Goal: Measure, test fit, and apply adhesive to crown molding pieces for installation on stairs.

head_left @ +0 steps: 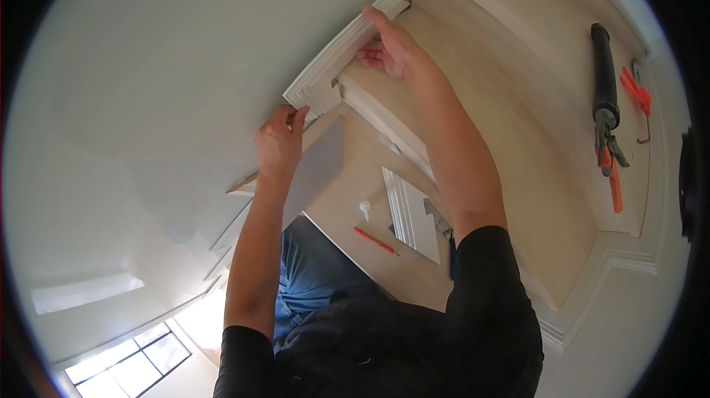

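A short white skirting board piece (333, 54) with a grooved edge lies along the pale wall, slanting over the wooden stair. My left hand (279, 139) pinches its near, lower end between thumb and fingers. Toward the far end, my right hand (396, 50) has its thumb on the board's grooved edge. The other fingers of that hand curl in front of the board's face, close to the wooden tread (473, 87). Whatever touches the back of the board is hidden.
A black caulking gun (605, 80) lies at right on an upper step, beside orange-handled snips (637, 93). On the lower step are a red pencil (377, 241), a white nozzle (364, 208), a white moulding offcut (414, 217) and a partly hidden blue-handled metal tool (452, 256).
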The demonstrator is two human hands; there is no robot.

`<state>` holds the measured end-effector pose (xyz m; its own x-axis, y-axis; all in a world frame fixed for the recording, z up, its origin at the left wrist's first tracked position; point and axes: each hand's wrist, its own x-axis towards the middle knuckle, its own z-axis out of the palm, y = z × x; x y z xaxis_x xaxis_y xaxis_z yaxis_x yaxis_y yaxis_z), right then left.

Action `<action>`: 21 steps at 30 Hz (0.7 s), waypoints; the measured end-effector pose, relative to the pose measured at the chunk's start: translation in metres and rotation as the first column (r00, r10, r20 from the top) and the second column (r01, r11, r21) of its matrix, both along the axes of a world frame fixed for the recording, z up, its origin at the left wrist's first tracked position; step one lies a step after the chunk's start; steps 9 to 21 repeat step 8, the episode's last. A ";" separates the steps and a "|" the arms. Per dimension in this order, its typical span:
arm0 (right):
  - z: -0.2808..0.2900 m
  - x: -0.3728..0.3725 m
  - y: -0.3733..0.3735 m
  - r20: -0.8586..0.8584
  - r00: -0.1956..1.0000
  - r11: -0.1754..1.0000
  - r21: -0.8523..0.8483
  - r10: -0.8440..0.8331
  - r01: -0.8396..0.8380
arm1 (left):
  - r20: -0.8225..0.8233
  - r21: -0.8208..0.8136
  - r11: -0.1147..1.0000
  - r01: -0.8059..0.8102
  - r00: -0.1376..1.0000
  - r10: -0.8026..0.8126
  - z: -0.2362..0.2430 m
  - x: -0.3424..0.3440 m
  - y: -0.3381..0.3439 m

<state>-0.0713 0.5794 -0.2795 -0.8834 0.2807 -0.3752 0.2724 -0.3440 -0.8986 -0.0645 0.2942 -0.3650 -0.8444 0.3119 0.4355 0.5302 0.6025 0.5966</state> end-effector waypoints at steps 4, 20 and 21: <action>-0.004 -0.001 0.004 -0.040 0.999 1.000 0.005 0.027 -0.027 | -0.001 -0.011 1.000 -0.012 1.000 0.012 -0.003 -0.003 0.002; -0.003 -0.001 0.006 -0.010 0.999 0.999 0.019 0.030 -0.030 | 0.029 0.016 0.999 -0.041 0.999 0.041 -0.006 -0.004 0.004; -0.003 -0.001 0.006 -0.010 0.999 0.999 0.019 0.030 -0.030 | 0.029 0.016 0.999 -0.041 0.999 0.041 -0.006 -0.004 0.004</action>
